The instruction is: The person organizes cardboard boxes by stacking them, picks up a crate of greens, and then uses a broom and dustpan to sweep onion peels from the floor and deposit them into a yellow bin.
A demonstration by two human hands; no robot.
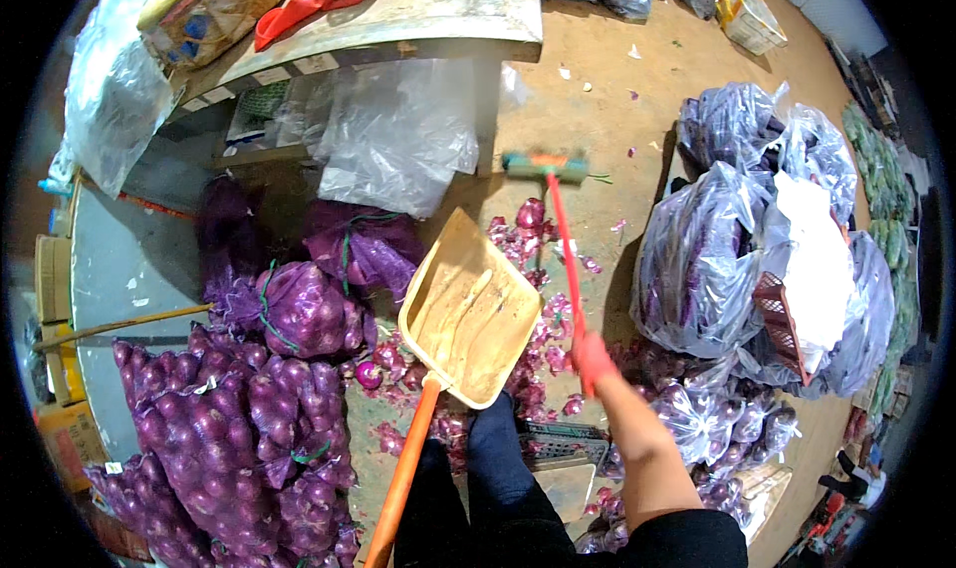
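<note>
My right hand (pixel 594 363), in a red glove, is closed around the red handle of a broom (pixel 565 247). The broom's green and orange head (pixel 545 167) is blurred, just beyond loose red onions (pixel 530 215) and peelings on the floor. A yellowish plastic shovel (pixel 478 329) with an orange handle (pixel 407 467) slants up from the bottom edge. Its blade looks bare apart from dirt streaks. My left hand is out of view. Purple onion skins (pixel 534 377) lie scattered to the right of the blade, and a single onion (pixel 368 374) rests to its left.
Mesh sacks of red onions (pixel 216 433) are piled at left. Plastic bags of eggplants (pixel 694 269) stand at right, above bagged onions (pixel 717 419). A table (pixel 463 8) juts in at the top. By my feet sits a dark plastic crate (pixel 564 442).
</note>
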